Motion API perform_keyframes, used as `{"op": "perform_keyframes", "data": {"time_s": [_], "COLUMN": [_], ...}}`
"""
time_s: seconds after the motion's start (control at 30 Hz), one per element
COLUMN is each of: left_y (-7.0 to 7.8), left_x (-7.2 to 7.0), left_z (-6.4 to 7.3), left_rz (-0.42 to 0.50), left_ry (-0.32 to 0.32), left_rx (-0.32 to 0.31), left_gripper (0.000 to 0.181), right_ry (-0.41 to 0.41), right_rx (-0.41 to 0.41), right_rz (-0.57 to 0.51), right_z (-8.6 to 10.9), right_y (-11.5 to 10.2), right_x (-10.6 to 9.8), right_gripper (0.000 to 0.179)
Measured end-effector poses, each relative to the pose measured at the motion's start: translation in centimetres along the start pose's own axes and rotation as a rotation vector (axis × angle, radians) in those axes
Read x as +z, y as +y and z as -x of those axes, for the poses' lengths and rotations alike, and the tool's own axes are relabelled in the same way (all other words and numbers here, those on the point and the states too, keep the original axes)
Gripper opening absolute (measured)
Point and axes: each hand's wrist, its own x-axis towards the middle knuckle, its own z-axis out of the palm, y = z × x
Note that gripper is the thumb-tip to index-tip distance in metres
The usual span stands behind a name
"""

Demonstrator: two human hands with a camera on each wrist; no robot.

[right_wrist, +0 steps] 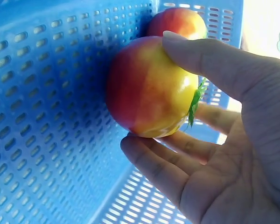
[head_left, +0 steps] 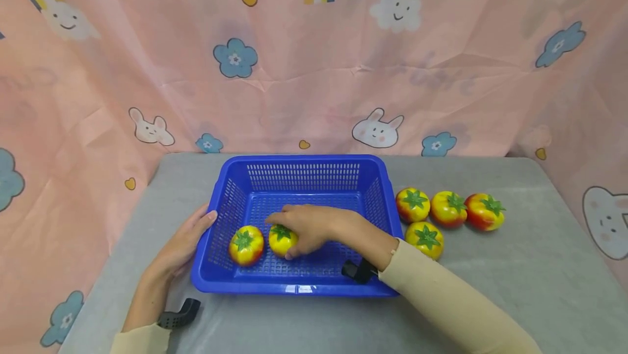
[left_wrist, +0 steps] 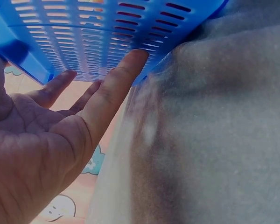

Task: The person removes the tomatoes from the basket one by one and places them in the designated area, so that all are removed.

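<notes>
My right hand is inside a blue plastic basket and holds a yellow-and-red toy tomato with a green leafy top. In the right wrist view the thumb lies across its upper side and the fingers curve below it, close to the perforated basket bottom. A second toy tomato sits to its left in the basket. My left hand grips the basket's left side, thumb at the rim. In the left wrist view its fingers reach along the slotted outer wall.
Several more toy tomatoes sit on the grey tabletop right of the basket, the nearest one close beside its wall. A pink patterned curtain hangs behind the table. Black wrist mounts stick out at both wrists.
</notes>
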Motion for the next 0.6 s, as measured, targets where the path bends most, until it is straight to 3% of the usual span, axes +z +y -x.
{"op": "perform_keyframes", "data": {"time_s": [0.13,0.6], "left_y": [0.0,0.1], "left_x": [0.1,0.1], "left_z": [0.0,0.0], "left_rz": [0.015,0.005], "left_ry": [0.001,0.019], "left_rx": [-0.004,-0.019], "left_gripper": [0.069,0.068], "right_ry": [0.027,0.193], "right_rx": [0.030,-0.027], "right_rz": [-0.010,-0.034], "right_z": [0.3,3.1], "right_y": [-0.1,-0.4], "right_x": [-0.3,-1.5], "right_gripper": [0.083,0.071]}}
